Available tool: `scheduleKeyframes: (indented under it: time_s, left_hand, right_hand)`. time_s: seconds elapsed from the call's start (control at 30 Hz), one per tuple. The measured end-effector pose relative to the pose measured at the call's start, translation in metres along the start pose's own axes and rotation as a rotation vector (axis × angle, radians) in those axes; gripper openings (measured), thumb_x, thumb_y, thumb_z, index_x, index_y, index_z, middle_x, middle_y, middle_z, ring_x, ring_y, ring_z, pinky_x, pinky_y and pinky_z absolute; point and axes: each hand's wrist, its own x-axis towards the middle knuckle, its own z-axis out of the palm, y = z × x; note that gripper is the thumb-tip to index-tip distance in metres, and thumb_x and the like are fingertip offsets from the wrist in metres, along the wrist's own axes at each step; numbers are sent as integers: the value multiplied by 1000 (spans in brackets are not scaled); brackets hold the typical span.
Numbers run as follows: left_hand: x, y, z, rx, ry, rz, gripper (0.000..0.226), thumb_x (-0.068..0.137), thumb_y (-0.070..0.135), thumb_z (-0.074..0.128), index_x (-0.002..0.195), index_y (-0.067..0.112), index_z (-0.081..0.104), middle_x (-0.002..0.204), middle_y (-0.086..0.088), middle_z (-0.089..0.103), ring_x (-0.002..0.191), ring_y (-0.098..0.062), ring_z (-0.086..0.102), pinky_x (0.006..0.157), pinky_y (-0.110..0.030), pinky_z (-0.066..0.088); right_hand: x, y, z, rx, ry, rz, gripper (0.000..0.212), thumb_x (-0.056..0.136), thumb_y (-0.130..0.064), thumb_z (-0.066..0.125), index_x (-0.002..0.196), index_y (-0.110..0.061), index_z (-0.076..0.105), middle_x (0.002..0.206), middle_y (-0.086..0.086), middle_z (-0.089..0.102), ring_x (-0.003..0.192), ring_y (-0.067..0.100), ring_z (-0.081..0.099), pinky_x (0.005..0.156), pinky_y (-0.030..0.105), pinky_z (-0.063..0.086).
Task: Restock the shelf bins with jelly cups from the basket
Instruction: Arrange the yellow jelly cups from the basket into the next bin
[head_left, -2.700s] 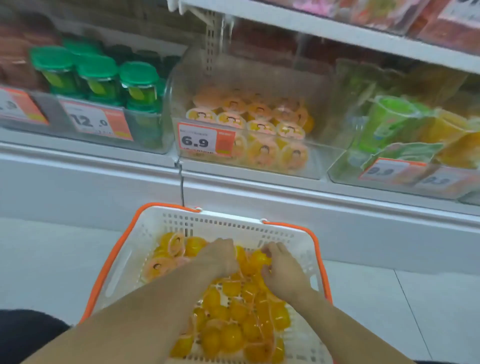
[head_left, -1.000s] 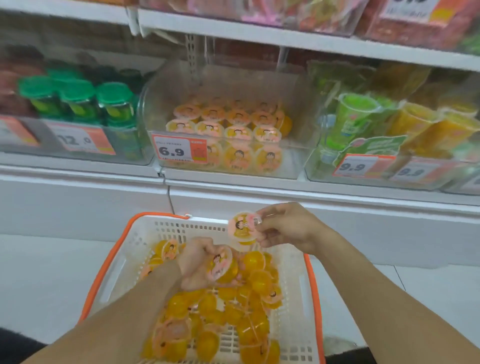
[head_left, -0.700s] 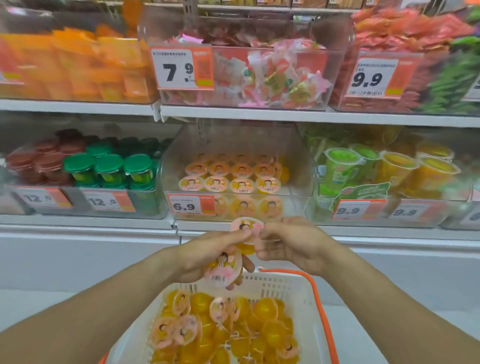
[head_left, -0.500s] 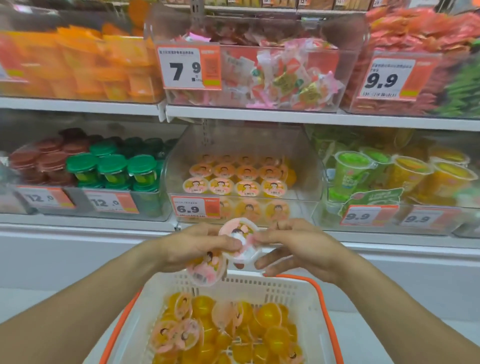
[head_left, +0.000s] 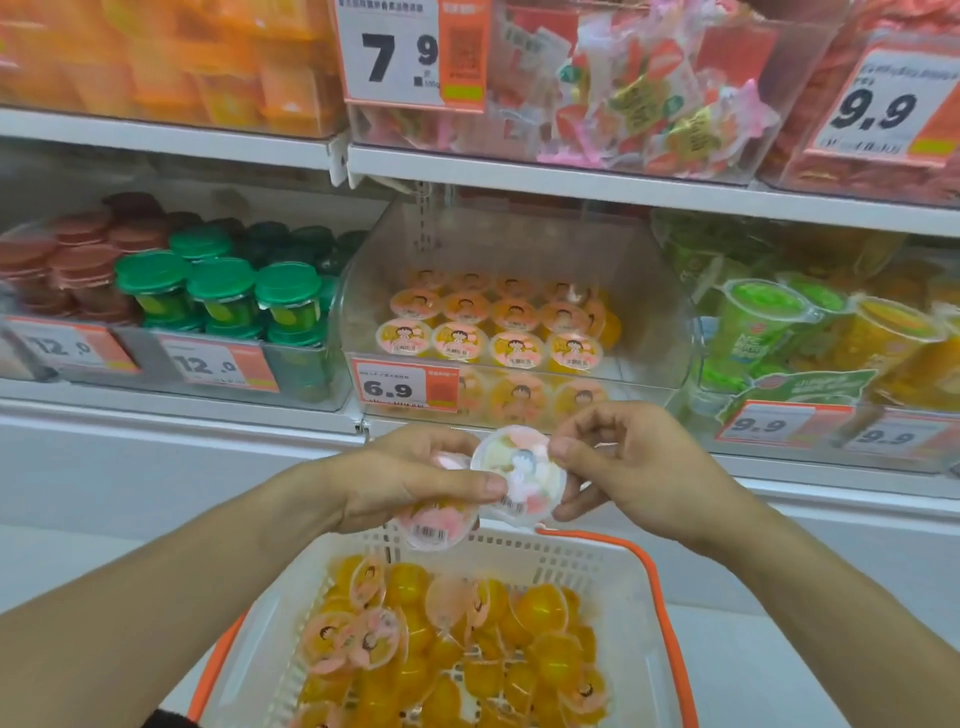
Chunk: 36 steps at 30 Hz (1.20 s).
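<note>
Orange-rimmed basket (head_left: 613, 582), near edge cut off.
Left hand (head_left: 410, 483) grips one cup (head_left: 436, 527), half hidden; both hands pinch another cup (head_left: 519, 478); right hand (head_left: 639, 467).

Shop: price-tagged shelf bins (head_left: 519, 332)

Bright, even store light; soft blur throughout, edges bowed.
</note>
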Motion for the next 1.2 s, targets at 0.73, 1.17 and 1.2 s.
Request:
scheduleKeyframes:
  time_s: [0.73,1.17,1.2]
  left_hand:
    - [21,-6,19,-110,213,62,21,87,32,76,101,16,73,99,-12,70,89,-21,63,79,-36,45]
    - [21,-10,9,-126,295,124,27,94,39,65,101,14,73,99,0,71,97,-17,64,88,-31,46]
    - [21,-11,9,-109,298,122,28,94,39,64,102,13,72,101,-3,71,97,-18,65,87,-32,47]
  right_hand:
    - [83,-39,-60,-1020,693,-236,18,98,-24,51,98,-6,54,91,16,65,87,40,60,70,42,43]
    - [137,0,-35,-1039,577,133,25,100,-15,44,115,6,47,117,30,58,107,48,57,85,44,46]
    - [140,2,-37,-955,580,178,30,101,-20,45,116,5,47,119,30,57,109,48,57,86,44,46]
